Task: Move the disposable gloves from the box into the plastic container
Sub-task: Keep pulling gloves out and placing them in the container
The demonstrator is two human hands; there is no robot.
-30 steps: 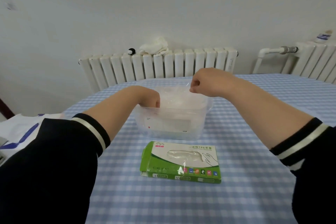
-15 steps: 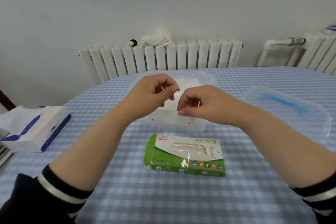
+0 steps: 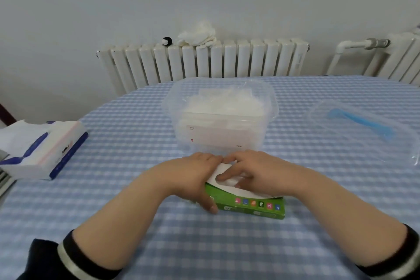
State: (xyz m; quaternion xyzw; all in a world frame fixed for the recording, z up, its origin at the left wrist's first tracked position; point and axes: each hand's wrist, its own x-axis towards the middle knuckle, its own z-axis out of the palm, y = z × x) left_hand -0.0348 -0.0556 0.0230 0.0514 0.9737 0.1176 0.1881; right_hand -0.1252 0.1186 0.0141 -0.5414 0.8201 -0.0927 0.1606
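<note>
The green and white glove box [image 3: 254, 206] lies flat on the checked tablecloth, just in front of the clear plastic container [image 3: 227, 141]. A pile of thin white gloves [image 3: 222, 103] fills the container's upper part. My left hand [image 3: 193, 177] grips the box's left end, thumb on the near side and fingers over the top. My right hand [image 3: 259, 170] lies over the box top, its thumb reaching into the oval opening. Whether it pinches a glove there is hidden.
The container's clear lid [image 3: 363, 130], with a blue handle, lies on the table to the right. A blue and white tissue pack [image 3: 43, 150] sits at the left edge. Behind the table stands a white radiator [image 3: 204, 61] with a white cloth [image 3: 197, 34] on it.
Both hands have come down and toward me from above the container onto the glove box. The camera has tilted, so the lid and tissue pack now show.
</note>
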